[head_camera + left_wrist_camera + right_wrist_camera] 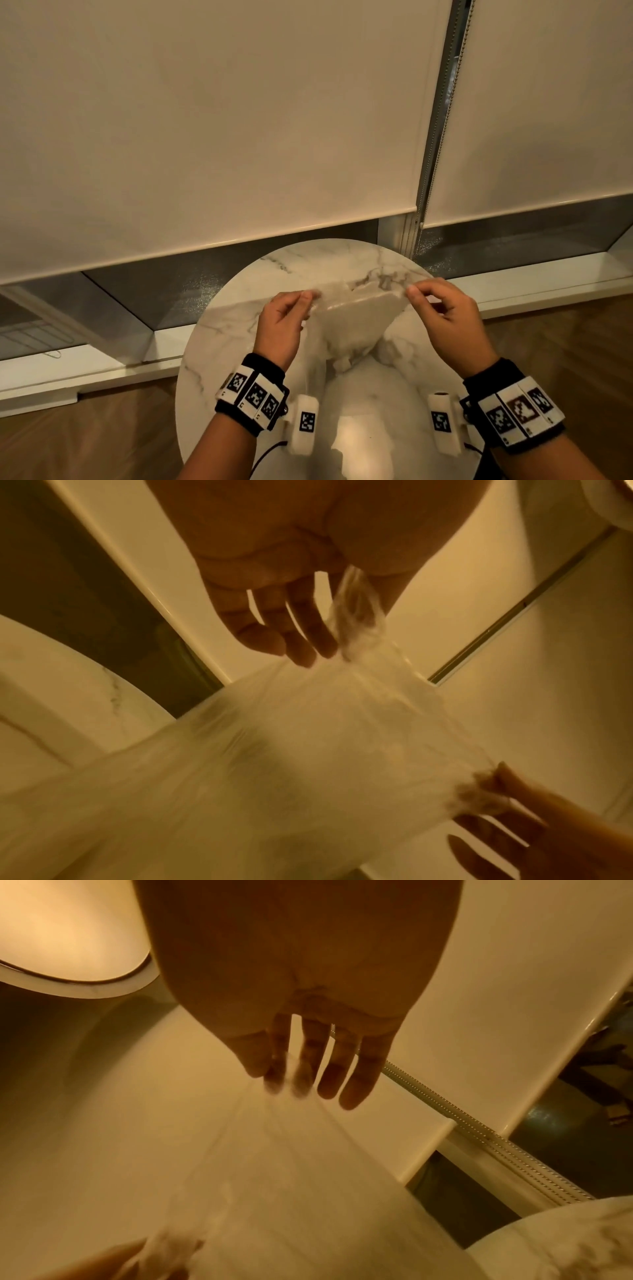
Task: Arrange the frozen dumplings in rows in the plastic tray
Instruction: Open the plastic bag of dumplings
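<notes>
Hands [279, 325] and [445, 315] pinch opposite top corners of a clear bag [352, 318] stretched crosswise between them above the table [222, 342], dumplings [342, 365] hanging at its bottom, below both.

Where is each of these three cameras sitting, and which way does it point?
Head: worn on the head, looking down at the round marble table; both forearms show.
Left wrist: along the left hand, which pinches a clear plastic bag.
Right wrist: along the right hand, which pinches the bag's other corner.
Shared: all three see the stretched bag.
</notes>
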`<action>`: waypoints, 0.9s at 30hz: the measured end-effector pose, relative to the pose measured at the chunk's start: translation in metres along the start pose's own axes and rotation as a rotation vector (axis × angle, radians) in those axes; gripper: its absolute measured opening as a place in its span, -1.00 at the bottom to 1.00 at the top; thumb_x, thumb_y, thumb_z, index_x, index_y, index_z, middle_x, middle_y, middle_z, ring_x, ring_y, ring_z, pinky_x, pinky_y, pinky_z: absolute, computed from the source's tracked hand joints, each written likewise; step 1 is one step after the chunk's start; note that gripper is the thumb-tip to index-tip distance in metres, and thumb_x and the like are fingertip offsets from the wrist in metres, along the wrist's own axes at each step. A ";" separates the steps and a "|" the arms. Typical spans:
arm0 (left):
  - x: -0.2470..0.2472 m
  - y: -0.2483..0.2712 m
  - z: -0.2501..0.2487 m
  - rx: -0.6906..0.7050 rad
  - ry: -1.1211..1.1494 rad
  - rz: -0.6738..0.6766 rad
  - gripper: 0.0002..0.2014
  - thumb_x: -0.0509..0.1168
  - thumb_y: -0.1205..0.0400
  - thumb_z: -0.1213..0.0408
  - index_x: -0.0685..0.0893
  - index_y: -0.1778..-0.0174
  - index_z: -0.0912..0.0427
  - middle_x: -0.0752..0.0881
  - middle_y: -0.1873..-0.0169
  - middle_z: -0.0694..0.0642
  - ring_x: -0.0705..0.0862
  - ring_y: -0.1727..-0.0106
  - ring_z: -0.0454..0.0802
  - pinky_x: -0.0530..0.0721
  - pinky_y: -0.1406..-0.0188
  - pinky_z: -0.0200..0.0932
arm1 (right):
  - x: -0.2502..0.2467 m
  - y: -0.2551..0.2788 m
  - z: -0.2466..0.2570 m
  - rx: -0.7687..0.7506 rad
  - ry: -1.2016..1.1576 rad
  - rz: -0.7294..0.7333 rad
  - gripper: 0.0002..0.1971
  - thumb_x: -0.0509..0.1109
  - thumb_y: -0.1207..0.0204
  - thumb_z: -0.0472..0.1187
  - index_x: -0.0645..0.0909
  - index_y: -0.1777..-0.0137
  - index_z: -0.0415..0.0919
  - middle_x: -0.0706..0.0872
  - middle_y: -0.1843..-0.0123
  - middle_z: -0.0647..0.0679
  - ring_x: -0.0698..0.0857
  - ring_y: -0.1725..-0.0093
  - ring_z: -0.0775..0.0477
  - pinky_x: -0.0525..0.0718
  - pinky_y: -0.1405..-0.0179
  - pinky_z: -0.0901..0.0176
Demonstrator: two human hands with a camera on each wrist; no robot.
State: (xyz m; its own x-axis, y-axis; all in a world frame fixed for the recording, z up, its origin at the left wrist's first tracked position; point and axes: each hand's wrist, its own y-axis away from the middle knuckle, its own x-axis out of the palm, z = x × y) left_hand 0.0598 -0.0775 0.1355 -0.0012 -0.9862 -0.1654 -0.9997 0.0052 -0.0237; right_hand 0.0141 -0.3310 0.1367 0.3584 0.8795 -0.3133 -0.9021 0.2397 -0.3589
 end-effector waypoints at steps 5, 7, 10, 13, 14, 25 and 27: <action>-0.003 0.008 0.024 0.054 -0.189 -0.013 -0.84 0.36 -0.67 0.11 0.87 0.05 -0.12 0.54 -0.13 -0.11 0.57 -0.26 -0.16 0.60 -0.25 -0.22 | -0.001 0.016 0.002 -0.093 0.075 -0.013 -0.90 0.39 -0.60 -0.04 0.69 0.09 -0.01 0.70 0.09 0.15 0.68 0.02 0.01 0.69 0.10 0.02; -0.002 0.008 0.027 0.101 -0.285 -0.010 -0.85 0.37 -0.65 0.03 0.87 0.06 -0.19 0.54 -0.21 -0.22 0.52 -0.32 -0.20 0.54 -0.27 -0.20 | 0.006 0.022 0.014 -0.240 0.107 0.083 -0.95 0.46 -0.55 -0.13 0.72 0.06 -0.08 0.72 0.07 0.14 0.68 -0.01 0.06 0.66 0.05 0.12; 0.002 0.008 0.024 0.142 -0.228 0.016 -0.84 0.37 -0.68 0.12 0.88 0.08 -0.07 0.70 -0.13 -0.18 0.64 -0.23 -0.23 0.64 -0.21 -0.12 | 0.031 0.033 0.024 -0.380 0.168 0.301 -0.85 0.54 -0.52 -0.15 0.76 -0.06 -0.14 0.74 -0.07 0.09 0.69 -0.15 0.09 0.64 -0.16 0.16; 0.008 0.009 0.017 0.123 -0.133 0.118 -0.78 0.30 -0.73 0.23 0.85 0.12 0.10 0.84 0.19 -0.01 0.79 0.07 -0.09 0.73 -0.01 -0.03 | 0.061 0.045 0.019 -0.322 0.333 0.472 -0.56 0.47 -0.53 -0.06 0.60 -0.42 -0.02 0.62 -0.38 0.13 0.53 -0.41 0.15 0.47 -0.46 0.27; 0.010 0.011 0.015 0.105 -0.121 0.135 -0.77 0.29 -0.74 0.25 0.84 0.13 0.13 0.84 0.23 0.02 0.79 0.13 -0.06 0.72 0.06 -0.06 | 0.069 0.048 0.015 -0.259 0.370 0.512 -0.45 0.45 -0.52 -0.05 0.48 -0.53 0.02 0.53 -0.47 0.14 0.46 -0.48 0.16 0.38 -0.53 0.31; 0.002 0.012 0.014 0.015 -0.056 -0.022 -0.72 0.19 -0.77 0.28 0.73 0.18 0.20 0.81 0.30 0.10 0.77 0.26 0.03 0.72 0.28 -0.12 | 0.063 0.054 -0.004 0.255 0.792 1.003 -0.77 0.14 -0.58 -0.16 0.64 0.10 -0.14 0.75 0.07 -0.05 0.71 0.05 -0.15 0.67 0.05 0.07; -0.002 0.008 0.016 0.027 -0.041 -0.072 -0.72 0.19 -0.77 0.28 0.73 0.18 0.20 0.80 0.31 0.10 0.77 0.25 0.04 0.74 0.26 -0.08 | 0.059 0.055 -0.002 0.395 0.756 1.147 -0.72 0.21 -0.56 -0.06 0.72 0.05 -0.15 0.78 0.03 -0.02 0.72 0.03 -0.10 0.69 -0.08 0.06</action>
State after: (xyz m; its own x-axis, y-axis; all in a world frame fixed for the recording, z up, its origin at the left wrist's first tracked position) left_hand 0.0518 -0.0731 0.1201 0.0724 -0.9766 -0.2026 -0.9961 -0.0606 -0.0636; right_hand -0.0135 -0.2665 0.0965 -0.6754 0.2656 -0.6879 -0.7374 -0.2345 0.6335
